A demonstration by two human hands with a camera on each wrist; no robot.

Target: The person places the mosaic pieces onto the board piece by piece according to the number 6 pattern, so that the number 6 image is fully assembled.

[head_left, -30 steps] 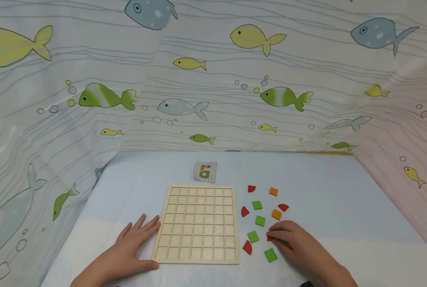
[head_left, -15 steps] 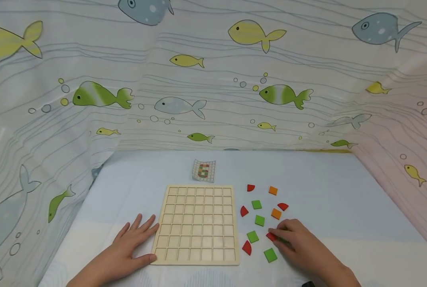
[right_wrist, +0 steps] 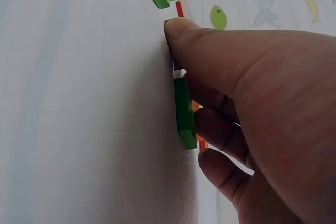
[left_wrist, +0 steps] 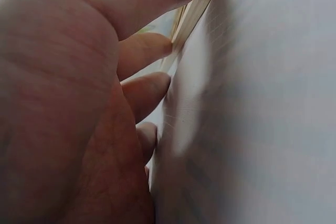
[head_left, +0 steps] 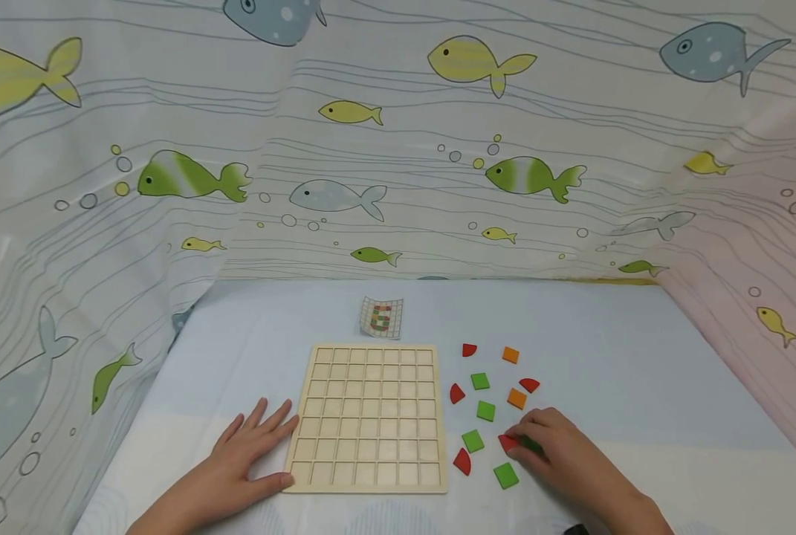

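Observation:
Spread fingers of my left hand (head_left: 237, 464) touch the left edge of the pale wooden grid board (head_left: 438, 416); its thumb lies at the near left corner. In the left wrist view the left hand (left_wrist: 68, 93) has fingertips against the board's side (left_wrist: 197, 11). Right of the board, my right hand (head_left: 568, 461) pinches a red quarter-round piece (head_left: 507, 443) between thumb and fingers, low at the table. Under that hand is a green square, partly covered in the head view; the right wrist view shows this green square (right_wrist: 184, 111) beside the fingers of the right hand (right_wrist: 252, 87).
Green squares (head_left: 506, 475), orange squares (head_left: 516, 398) and red quarter-rounds (head_left: 461, 462) lie loose right of the board. A small card with a coloured grid pattern (head_left: 381, 319) lies behind the board. Fish-printed cloth (head_left: 398, 163) surrounds the table.
The right hand's fingers have shifted slightly over the red piece, and the green square beneath the hand shows more. My left hand stays at the board's edge. The head view has moved slightly.

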